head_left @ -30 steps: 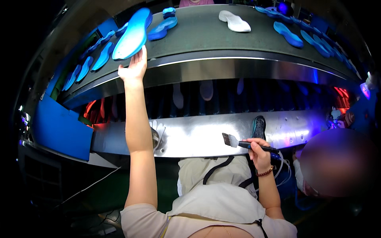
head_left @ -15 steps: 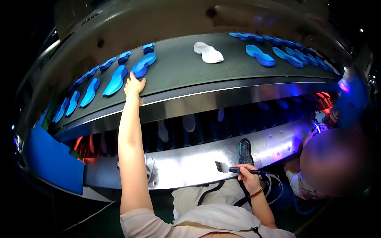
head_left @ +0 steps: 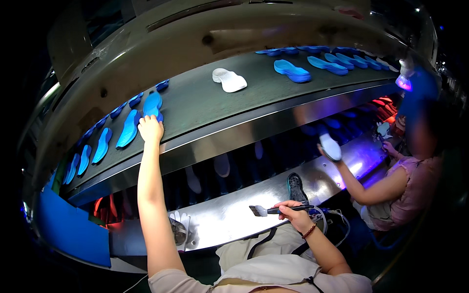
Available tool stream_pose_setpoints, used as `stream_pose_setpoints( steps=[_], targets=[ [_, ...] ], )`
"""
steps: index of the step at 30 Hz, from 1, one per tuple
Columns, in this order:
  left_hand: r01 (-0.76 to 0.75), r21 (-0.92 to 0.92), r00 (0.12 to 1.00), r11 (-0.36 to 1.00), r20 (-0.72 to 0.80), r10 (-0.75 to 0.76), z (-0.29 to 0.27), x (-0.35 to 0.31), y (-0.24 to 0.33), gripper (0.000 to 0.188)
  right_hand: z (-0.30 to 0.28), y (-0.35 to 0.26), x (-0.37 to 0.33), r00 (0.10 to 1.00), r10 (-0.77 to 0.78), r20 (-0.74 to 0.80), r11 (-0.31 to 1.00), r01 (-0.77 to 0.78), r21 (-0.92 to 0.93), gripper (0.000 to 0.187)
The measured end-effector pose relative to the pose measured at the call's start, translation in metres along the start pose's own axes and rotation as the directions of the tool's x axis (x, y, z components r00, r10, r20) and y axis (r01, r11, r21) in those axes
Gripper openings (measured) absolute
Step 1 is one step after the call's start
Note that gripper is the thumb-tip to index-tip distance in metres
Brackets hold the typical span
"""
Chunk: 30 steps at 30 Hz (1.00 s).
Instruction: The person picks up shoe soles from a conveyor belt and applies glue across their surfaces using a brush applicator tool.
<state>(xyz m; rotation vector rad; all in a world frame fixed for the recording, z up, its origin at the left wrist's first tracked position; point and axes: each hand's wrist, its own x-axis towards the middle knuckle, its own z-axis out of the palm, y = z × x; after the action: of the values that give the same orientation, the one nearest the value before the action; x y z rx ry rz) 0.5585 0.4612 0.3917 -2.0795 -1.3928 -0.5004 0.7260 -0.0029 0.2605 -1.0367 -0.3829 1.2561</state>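
Observation:
At the left part of the upper conveyor belt, my left hand (head_left: 150, 130) has its fingers closed over the near end of a blue shoe sole (head_left: 153, 102). More blue soles, such as the one just left (head_left: 129, 129), lie in a row beside it. Low in front of me, my right hand (head_left: 291, 215) grips a flat brush (head_left: 259, 211) by its black handle, bristles pointing left. A thin tube runs from the handle's rear end. Close behind that hand, a dark shoe bottom with a teal rim (head_left: 296, 188) rests on the metal ledge (head_left: 229, 215).
A white sole (head_left: 229, 80) lies mid-belt (head_left: 195, 105); several blue soles are farther right. Below the belt's metal edge (head_left: 234, 124), a dark lower level carries more shoes. A white glove (head_left: 181, 225) lies on the ledge. At right, a co-worker's hand (head_left: 323, 149) holds a pale sole (head_left: 330, 146).
The view has shifted. The blue sole under my left hand has turned more upright, and my fingers now cover its near end. The co-worker has leaned back, arm extended with a pale sole.

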Motion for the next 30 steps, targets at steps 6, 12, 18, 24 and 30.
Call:
stream_pose_setpoints(
  steps=[6,12,18,24,30],
  targets=[
    [-0.300,-0.537,0.945,0.789,-0.278,0.171,-0.061,-0.043,0.010,0.025,-0.013,-0.011,0.006,1.000,-0.025,0.008,0.990,0.023,0.141,0.024],
    [0.095,-0.941,0.715,-0.324,0.290,-0.636,-0.073,-0.147,0.009,0.029,-0.006,-0.012,0.025,0.996,-0.042,0.081,0.976,0.024,0.218,0.025],
    [0.331,-0.268,0.730,-0.905,0.680,0.066,-0.065,-0.255,-0.004,0.052,0.005,-0.011,0.030,0.995,-0.056,0.080,0.958,0.030,0.285,0.027],
    [0.492,0.303,0.674,-0.816,0.460,0.578,-0.055,-0.319,0.029,0.077,0.013,-0.014,0.029,0.988,0.021,0.154,0.976,-0.054,0.212,0.026],
    [0.570,0.296,0.671,-0.766,0.370,0.642,-0.094,-0.317,0.084,0.089,0.031,-0.026,0.029,0.967,-0.097,0.234,0.995,0.086,0.057,0.022]
  ],
)
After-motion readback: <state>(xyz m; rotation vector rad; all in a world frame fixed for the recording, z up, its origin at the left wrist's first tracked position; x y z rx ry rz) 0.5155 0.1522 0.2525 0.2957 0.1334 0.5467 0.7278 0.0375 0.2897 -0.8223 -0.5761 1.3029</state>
